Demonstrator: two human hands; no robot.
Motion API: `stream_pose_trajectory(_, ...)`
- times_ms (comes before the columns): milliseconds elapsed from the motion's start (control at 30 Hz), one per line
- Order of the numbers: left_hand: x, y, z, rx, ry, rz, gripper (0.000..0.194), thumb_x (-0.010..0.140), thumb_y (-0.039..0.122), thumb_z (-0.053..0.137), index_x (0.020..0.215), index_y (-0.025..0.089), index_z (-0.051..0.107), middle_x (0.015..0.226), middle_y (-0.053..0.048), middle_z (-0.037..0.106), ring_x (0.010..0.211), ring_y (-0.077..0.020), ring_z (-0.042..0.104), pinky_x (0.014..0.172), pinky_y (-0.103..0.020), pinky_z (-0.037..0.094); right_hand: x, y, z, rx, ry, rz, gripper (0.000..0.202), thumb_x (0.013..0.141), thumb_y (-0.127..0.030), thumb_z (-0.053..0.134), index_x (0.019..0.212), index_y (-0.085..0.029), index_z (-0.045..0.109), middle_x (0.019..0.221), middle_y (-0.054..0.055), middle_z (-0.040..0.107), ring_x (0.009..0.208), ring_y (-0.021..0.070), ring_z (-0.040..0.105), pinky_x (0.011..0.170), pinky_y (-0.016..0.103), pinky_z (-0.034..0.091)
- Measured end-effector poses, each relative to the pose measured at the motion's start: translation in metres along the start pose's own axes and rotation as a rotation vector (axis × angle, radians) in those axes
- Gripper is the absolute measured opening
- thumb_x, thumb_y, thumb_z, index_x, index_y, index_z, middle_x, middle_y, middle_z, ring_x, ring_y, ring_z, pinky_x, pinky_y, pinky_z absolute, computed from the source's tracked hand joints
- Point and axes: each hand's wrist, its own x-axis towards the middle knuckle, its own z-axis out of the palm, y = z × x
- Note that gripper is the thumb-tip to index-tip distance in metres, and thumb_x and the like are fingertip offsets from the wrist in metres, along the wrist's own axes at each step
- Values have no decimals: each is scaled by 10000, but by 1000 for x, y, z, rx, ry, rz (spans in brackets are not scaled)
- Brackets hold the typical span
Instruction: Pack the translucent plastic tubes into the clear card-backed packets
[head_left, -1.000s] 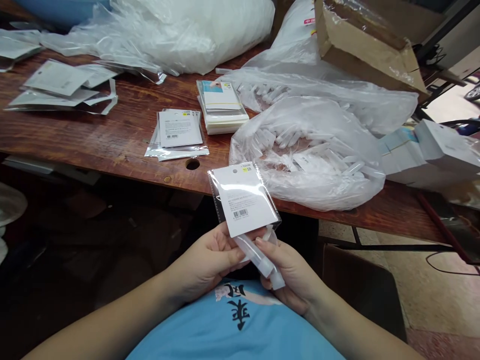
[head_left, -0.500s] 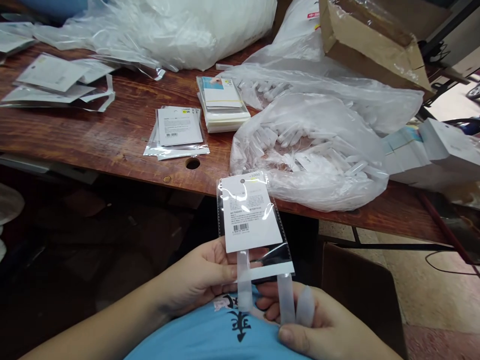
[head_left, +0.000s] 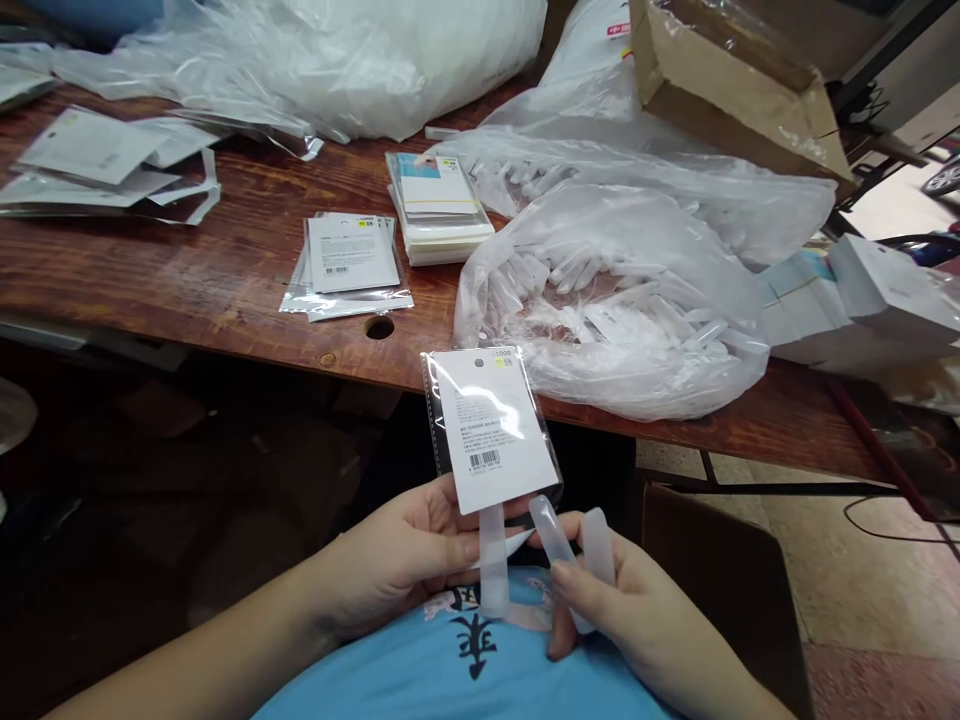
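Note:
My left hand [head_left: 420,540] is closed on the lower edge of a clear plastic packet [head_left: 439,440] above my lap. Inside the packet is a white printed card [head_left: 499,430] with a barcode and a yellow mark. A translucent flat strip [head_left: 493,570] hangs down from under the card, beside my left thumb. My right hand [head_left: 637,610] is closed on translucent strips: one strip [head_left: 551,535] is pinched by the thumb, its rounded tip at the card's lower edge, and another strip [head_left: 598,545] stands between the fingers. My fingers partly hide the packet's mouth.
On the wooden table [head_left: 247,270] lie filled packets [head_left: 352,255], a banded card stack [head_left: 442,210] and more packets [head_left: 90,150] at left. An open plastic bag [head_left: 615,370] of strips sits at the near edge. Behind are a big bag [head_left: 420,60] and a cardboard box [head_left: 720,90].
My right hand has moved up and left, bringing its strip's tip to the card's lower edge. The packet's white flap has folded back, and the view has shifted slightly.

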Motion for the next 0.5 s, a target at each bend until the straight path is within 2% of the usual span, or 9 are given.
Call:
stream_pose_trajectory(67, 1, -1, -1, 14, -5, -3, 408, 757, -7, 501, 1138, 137, 513, 1215, -146, 533, 1136, -268, 478, 996, -450, 281, 6, 2, 3, 22, 24, -20, 391, 765, -481, 558, 981, -162, 486, 484, -52, 547, 481, 84, 494, 551, 208, 403)
stream_pose_trajectory(167, 2, -3, -4, 41, -30, -20, 401, 744, 9, 526, 1129, 121, 512, 1192, -168, 539, 1094, -290, 508, 980, -492, 278, 8, 4, 7, 39, 48, -47, 353, 736, -479, 595, 844, -188, 427, 479, -75, 506, 440, 52, 426, 467, 165, 328)
stream_pose_trajectory(300, 3, -4, -7, 41, -52, -28, 412, 719, 19, 553, 1121, 101, 519, 1167, -185, 549, 1078, -304, 516, 969, -505, 286, 10, 5, 10, 15, 123, -83, 368, 737, -489, 585, 700, -200, 361, 452, -80, 467, 432, 52, 400, 454, 166, 310)
stream_pose_trajectory(400, 7, -4, -8, 16, -62, -28, 399, 722, 36, 561, 1114, 106, 541, 1180, -174, 545, 1102, -299, 499, 965, -475, 312, 14, 5, 13, 11, 242, -140, 368, 742, -499, 568, 699, -208, 347, 443, -76, 460, 427, 68, 400, 451, 184, 321)
stream_pose_trajectory(500, 12, -5, -7, 29, -111, -33, 395, 726, 65, 582, 1115, 131, 564, 1116, -146, 594, 1047, -265, 545, 924, -412, 371, 18, 4, 18, 14, 327, -227, 368, 742, -500, 564, 698, -213, 338, 464, -76, 446, 434, 73, 397, 443, 189, 326)
